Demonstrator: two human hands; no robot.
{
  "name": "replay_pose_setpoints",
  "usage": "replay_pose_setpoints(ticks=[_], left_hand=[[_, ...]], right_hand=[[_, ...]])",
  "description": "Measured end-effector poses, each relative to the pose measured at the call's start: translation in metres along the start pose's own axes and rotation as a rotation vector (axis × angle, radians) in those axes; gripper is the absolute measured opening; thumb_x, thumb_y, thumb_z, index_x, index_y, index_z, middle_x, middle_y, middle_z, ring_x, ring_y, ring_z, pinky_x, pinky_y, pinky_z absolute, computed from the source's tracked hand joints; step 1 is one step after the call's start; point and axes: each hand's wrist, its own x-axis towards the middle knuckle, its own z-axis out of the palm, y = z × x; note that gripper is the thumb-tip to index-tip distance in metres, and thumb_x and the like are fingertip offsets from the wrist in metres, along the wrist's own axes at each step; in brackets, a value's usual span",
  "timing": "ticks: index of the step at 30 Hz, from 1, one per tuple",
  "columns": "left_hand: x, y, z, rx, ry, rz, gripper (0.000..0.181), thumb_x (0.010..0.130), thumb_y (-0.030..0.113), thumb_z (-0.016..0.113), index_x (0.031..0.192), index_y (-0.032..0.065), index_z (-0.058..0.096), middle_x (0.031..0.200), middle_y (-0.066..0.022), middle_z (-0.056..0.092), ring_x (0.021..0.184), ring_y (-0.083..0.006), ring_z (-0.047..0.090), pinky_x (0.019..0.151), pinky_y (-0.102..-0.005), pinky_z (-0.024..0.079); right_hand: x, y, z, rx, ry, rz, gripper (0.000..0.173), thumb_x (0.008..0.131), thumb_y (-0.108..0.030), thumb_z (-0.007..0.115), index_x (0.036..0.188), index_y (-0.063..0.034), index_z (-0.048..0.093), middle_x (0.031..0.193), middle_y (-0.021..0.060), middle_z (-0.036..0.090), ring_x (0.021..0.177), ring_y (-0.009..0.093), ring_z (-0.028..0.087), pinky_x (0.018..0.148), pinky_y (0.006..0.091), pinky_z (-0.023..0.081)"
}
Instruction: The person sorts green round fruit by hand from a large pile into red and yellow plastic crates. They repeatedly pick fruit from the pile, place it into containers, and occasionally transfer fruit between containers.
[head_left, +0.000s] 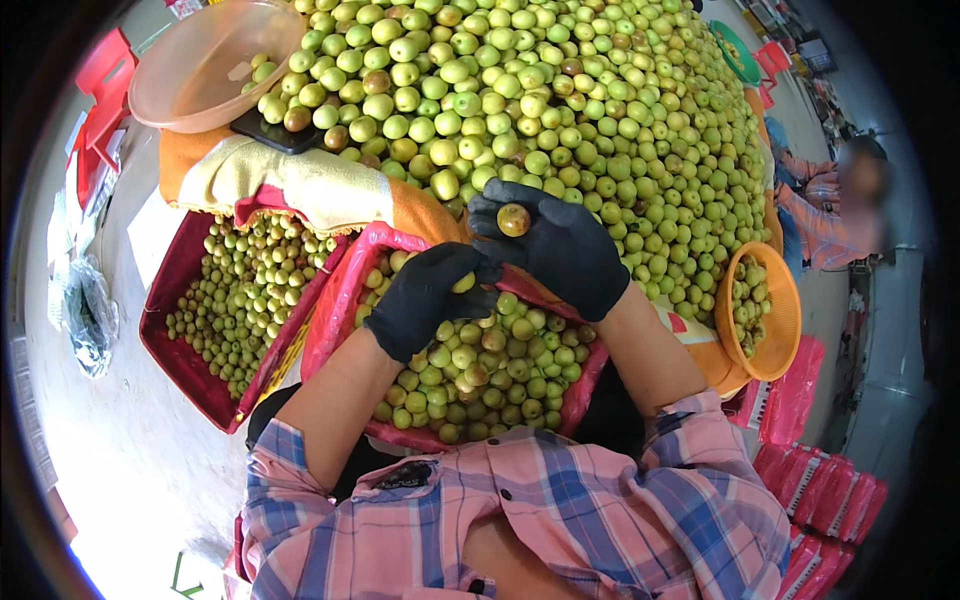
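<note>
My left hand (427, 300), in a black glove, holds a yellow-green jujube (464, 283) at its fingers, partly covered. A jujube with brown blotches (514, 220) rests in the curled fingers of my right hand (566, 244), also gloved in black. The fingertips of both hands come close together; whether they touch is unclear. Below them stands a crate lined with pink plastic (328, 322), holding many green jujubes (480, 375). Just beyond my right hand rises a large heap of green jujubes (525, 97).
Left of the lined crate is a dark red crate (161, 330) of smaller jujubes. A translucent basin (187, 67) and a black flat object (277, 135) sit by the heap. An orange basket (780, 322) stands right, with a person (825, 195) beyond and pink-wrapped crates (817, 487) stacked lower.
</note>
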Motion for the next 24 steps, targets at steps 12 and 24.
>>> replay_pose_setpoints(ticks=[12,24], left_hand=[[-0.001,0.009,0.002,-0.004,0.016,0.015,0.029,0.094,0.028,0.057,0.108,0.0022,0.062,0.103,-0.0062,0.065,0.086,-0.0159,0.063,0.076,-0.0300,0.054],[0.002,0.007,-0.004,0.017,-0.007,0.022,0.029,0.095,0.028,0.058,0.111,0.0044,0.062,0.100,-0.0056,0.064,0.085,-0.0171,0.065,0.076,-0.0331,0.056]], right_hand=[[-0.006,0.017,0.002,-0.570,0.062,-0.430,0.035,0.085,0.003,0.064,0.119,-0.0001,0.056,0.117,0.0128,0.064,0.106,0.019,0.063,0.092,0.0330,0.052],[-0.014,0.000,0.009,-1.168,0.203,-0.570,0.035,0.070,-0.020,0.084,0.099,-0.0067,0.069,0.084,0.0071,0.064,0.068,0.016,0.062,0.061,0.0290,0.050]])
